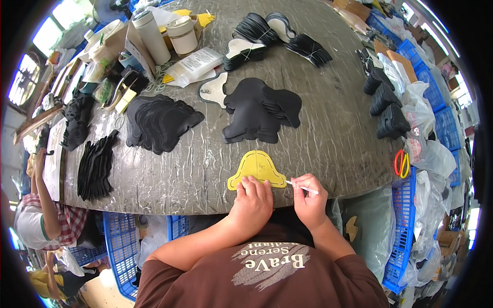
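Note:
A yellow bell-shaped template [255, 167] with slots along its border lies near the front edge of the table. My left hand [250, 203] rests its outstretched fingers flat on the template's lower part, pressing it down. In my right hand [310, 201] is a slim white pen [304, 188], pinched between thumb and fingers. The pen's tip meets the template's lower right corner. What lies under the template is mostly hidden. Just beyond it is a loose pile of black cut pieces [257, 110], with a pale-faced piece [213, 91] at its left.
Fanned black pieces [159, 123] and a narrower black stack [96, 167] lie to the left. Tied black bundles [255, 32] sit at the back, more [393, 121] at right beside red-and-yellow-handled scissors [401, 163]. A white bottle [152, 37] and jar [182, 35] stand far left. Another person [49, 215] works at left.

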Demonstrator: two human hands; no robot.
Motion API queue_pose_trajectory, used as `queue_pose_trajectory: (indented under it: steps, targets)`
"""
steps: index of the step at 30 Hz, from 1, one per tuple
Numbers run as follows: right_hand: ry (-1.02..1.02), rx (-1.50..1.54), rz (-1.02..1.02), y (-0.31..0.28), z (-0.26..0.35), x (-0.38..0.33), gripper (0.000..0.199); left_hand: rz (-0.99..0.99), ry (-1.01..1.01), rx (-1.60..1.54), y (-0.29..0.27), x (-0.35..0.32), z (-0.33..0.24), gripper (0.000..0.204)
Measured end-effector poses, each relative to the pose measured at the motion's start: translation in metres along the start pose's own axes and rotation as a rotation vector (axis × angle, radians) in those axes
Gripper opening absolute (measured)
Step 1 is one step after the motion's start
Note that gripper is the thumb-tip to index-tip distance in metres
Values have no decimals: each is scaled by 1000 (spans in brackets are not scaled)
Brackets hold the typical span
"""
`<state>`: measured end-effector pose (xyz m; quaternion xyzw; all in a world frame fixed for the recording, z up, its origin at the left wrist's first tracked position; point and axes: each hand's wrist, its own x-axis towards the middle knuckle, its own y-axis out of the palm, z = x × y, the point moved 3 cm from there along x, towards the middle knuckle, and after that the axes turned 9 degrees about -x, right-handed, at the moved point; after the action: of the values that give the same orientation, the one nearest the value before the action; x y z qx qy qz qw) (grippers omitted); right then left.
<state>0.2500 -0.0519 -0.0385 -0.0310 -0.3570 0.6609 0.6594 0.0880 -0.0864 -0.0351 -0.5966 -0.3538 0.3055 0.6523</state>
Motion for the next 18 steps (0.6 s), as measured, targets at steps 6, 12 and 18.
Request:
queue_pose_trajectory:
  steps: [6, 12, 18]
  targets:
    - [-115, -112, 28, 2, 19, -1, 20, 44, -22, 37, 1, -1, 0, 73]
    - [-167, -198, 50, 2, 26, 5, 23, 288, -91, -508, -27, 26, 41, 47]
    - [-71, -305, 165, 1, 33, 23, 20, 326, -239, -930, -1, 58, 112, 26]
